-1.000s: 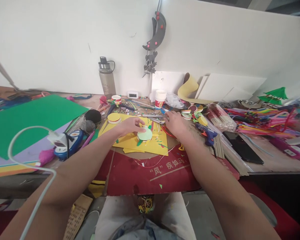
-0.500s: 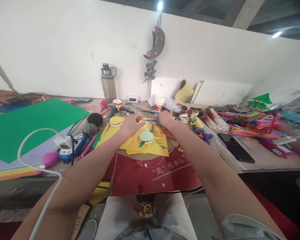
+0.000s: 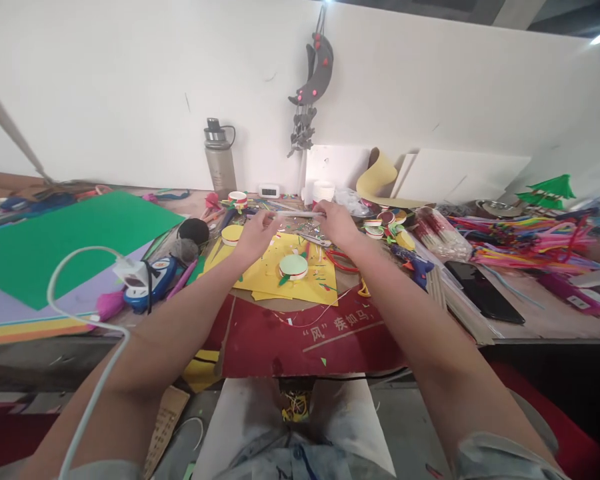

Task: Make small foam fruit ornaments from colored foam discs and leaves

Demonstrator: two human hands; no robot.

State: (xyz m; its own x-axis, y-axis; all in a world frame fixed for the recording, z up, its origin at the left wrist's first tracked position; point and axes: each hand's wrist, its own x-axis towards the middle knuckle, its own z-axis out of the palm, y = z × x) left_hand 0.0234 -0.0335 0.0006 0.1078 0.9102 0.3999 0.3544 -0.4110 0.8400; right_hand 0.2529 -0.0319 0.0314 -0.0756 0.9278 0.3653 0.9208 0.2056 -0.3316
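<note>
A slim silver-grey, pen-like stick [image 3: 300,214] spans the gap between my two hands, level above the littered tabletop. My right hand [image 3: 336,223] is closed round its right end. At its left end, the fingers of my left hand [image 3: 258,233] pinch together; its exact kind is too blurred to tell. Nearer to me, a round pale-green paper piece with a white-and-red rim [image 3: 293,266] lies on yellow paper sheets [image 3: 260,277]. Scissors [image 3: 315,240] with red handles lie beside my right hand. A similar yellow-topped round piece [image 3: 231,234] sits by my left wrist.
A bottle [image 3: 221,163], small clock [image 3: 269,191] and paper cup [image 3: 323,192] stand at the back. Right are a glue gun [image 3: 419,268], phone [image 3: 485,292] and colourful pipe cleaners [image 3: 520,233]. Left lie green sheet [image 3: 80,240] and white cable [image 3: 100,380].
My left hand has left the pale-green round piece and moved to the stick. The stick, lying by the scissors before, is now lifted between both hands.
</note>
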